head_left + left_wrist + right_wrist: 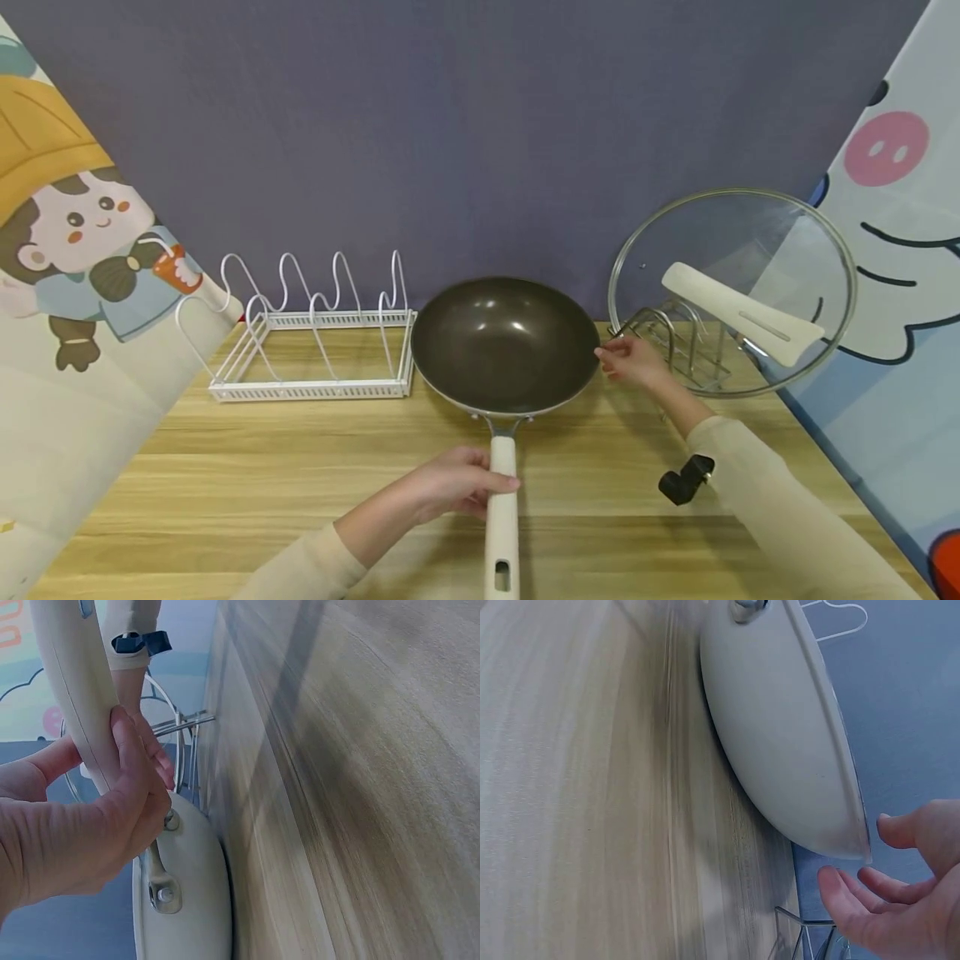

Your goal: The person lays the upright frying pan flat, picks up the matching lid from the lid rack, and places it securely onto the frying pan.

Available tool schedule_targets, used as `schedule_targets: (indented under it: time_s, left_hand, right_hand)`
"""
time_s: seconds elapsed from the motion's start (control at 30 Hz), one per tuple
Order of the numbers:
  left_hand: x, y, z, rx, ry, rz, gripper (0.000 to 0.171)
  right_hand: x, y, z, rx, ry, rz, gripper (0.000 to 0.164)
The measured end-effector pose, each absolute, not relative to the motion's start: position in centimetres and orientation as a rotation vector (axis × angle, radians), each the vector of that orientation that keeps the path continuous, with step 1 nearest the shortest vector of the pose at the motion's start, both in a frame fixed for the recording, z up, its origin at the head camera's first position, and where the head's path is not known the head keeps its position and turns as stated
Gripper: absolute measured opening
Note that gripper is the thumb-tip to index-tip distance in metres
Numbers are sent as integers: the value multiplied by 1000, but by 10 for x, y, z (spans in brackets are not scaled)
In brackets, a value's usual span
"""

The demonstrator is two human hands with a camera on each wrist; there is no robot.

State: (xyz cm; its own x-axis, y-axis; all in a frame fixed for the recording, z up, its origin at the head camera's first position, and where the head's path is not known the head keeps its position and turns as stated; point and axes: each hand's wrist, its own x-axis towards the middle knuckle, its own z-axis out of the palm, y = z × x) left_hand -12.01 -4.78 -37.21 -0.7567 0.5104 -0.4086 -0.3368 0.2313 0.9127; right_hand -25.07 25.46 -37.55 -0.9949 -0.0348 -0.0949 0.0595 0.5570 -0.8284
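Observation:
A wok-shaped frying pan point(504, 346), dark inside and cream outside, sits on the wooden table with its handle towards me. Around its cream handle point(502, 533) my left hand point(465, 483) has its thumb and fingers curled, as the left wrist view also shows. At the pan's right rim, my right hand point(633, 362) reaches in with thumb and fingers spread. In the right wrist view, the thumb of that hand point(911, 900) is above the rim and the other fingers are below it, with gaps showing between them and the cream pan wall point(780, 735).
A white wire rack point(311, 389) stands left of the pan. On the right, a glass lid point(750, 242) with a long cream handle point(742, 312) leans upright in a metal wire rack point(697, 367). A dark panel point(480, 150) backs the wooden table point(300, 467).

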Motion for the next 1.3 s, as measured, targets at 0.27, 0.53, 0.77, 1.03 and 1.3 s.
schedule_targets:
  time_s: [0.27, 0.53, 0.77, 1.03, 1.3]
  left_hand:
    - [-118, -54, -371, 189, 1830, 1596, 24]
    - [-118, -58, -372, 227, 1830, 1570, 25]
    - [-119, -63, -374, 242, 1848, 1549, 25]
    - [-119, -72, -375, 260, 1867, 1535, 24]
    - [-120, -84, -370, 256, 1904, 1503, 25]
  right_hand:
    - [-258, 251, -370, 66, 2650, -1409, 50]
    - [-267, 250, -367, 92, 2676, -1394, 47]
    - [-271, 248, -371, 132, 2685, -1387, 46]
    - [-274, 249, -373, 147, 2679, -1426, 44]
    - [-274, 252, -373, 174, 2669, -1425, 44]
